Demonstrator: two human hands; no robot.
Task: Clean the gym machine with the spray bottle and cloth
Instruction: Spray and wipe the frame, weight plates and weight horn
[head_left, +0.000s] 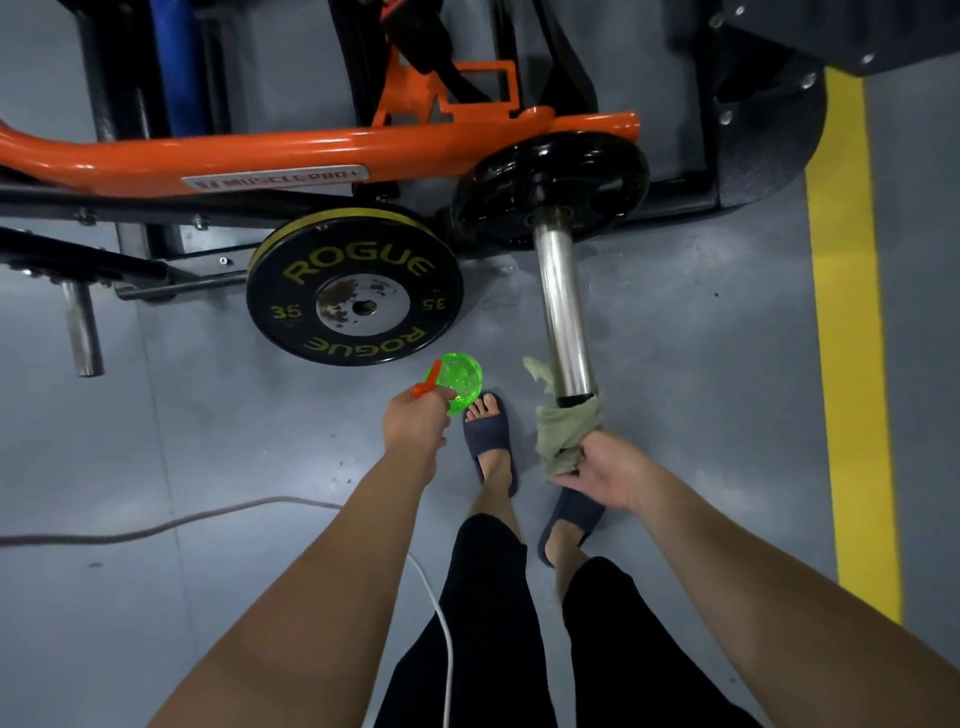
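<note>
Head view: my right hand (602, 478) grips the cloth (563, 436), bunched over the near end of the chrome sleeve (558, 306). My left hand (413, 421) holds the spray bottle (460, 382) just left of that end. I'd wrap the cloth fully round the sleeve and twist while wiping.

The light is dim, cool and even, leaving only soft, faint shadows on the grey painted floor (156, 415) around the polished steel sleeve bar (558, 301). A long white streak of glare runs down that bar. Smaller sheens lie on the glossy black weight plate (587, 171) at its base and on the orange tubular frame (260, 156) to its left. The translucent green spray bottle (460, 379) left of the bar's tip glows oversaturated. Wide-angle distortion bows the yellow floor stripe (852, 364) right of the bar and stretches the bare forearms (311, 571) below it. Fine detail is soft, and the black machine housing (769, 130) above and right of the bar sinks into murk.
</note>
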